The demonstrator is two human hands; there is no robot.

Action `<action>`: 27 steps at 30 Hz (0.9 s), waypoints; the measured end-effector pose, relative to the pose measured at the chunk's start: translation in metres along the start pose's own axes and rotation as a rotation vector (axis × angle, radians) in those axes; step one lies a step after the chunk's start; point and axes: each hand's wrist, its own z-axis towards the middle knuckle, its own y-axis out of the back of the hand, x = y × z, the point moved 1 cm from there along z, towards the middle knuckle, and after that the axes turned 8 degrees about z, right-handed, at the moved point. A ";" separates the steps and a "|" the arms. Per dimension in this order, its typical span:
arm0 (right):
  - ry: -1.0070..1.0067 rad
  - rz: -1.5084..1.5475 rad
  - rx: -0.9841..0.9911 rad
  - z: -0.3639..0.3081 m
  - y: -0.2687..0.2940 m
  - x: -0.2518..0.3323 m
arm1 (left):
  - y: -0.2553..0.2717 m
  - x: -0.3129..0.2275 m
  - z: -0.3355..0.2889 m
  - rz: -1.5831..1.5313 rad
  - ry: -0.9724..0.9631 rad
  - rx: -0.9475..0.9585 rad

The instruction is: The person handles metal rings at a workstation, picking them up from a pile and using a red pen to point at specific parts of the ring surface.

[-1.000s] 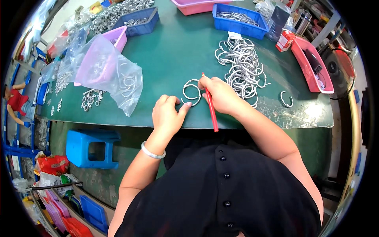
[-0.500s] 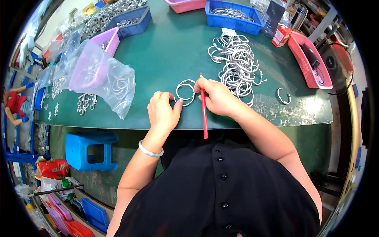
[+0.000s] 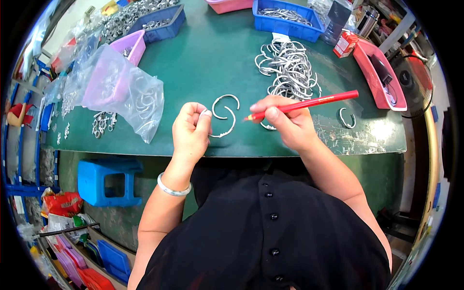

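Observation:
Between the thumb and fingers of my left hand (image 3: 192, 128) is an open silver bangle (image 3: 228, 131), C-shaped, its free end reaching to the right. Just beyond it, a second open bangle (image 3: 216, 102) lies on the green table. My right hand (image 3: 293, 123) grips a slim red pencil (image 3: 316, 101) with its tip toward the left, short of the held bangle and apart from it. Part of another ring (image 3: 267, 127) shows beneath the right fingers. Behind that hand spreads a heap of similar bangles (image 3: 290, 67), and a lone one (image 3: 347, 118) lies to the right.
Blue bins (image 3: 290, 23) of metal parts stand at the back. A clear bag (image 3: 137, 96) drapes over a pink bin (image 3: 137, 48) at left, near small metal parts (image 3: 103, 123). A pink basket (image 3: 374, 82) sits at right; a blue stool (image 3: 101, 182) stands below the table.
My left hand has taken up one bangle and drawn slightly left. My right hand moved right, and the pencil swung from pointing away to pointing left.

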 end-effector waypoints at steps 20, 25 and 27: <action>0.255 -0.315 0.112 -0.005 -0.018 0.003 | -0.001 -0.025 -0.011 -0.096 0.068 0.120; 0.277 -0.334 0.135 -0.005 -0.018 0.003 | -0.002 -0.026 -0.012 -0.102 0.058 0.129; 0.294 -0.326 0.137 -0.005 -0.019 0.002 | -0.002 -0.027 -0.013 -0.103 0.050 0.135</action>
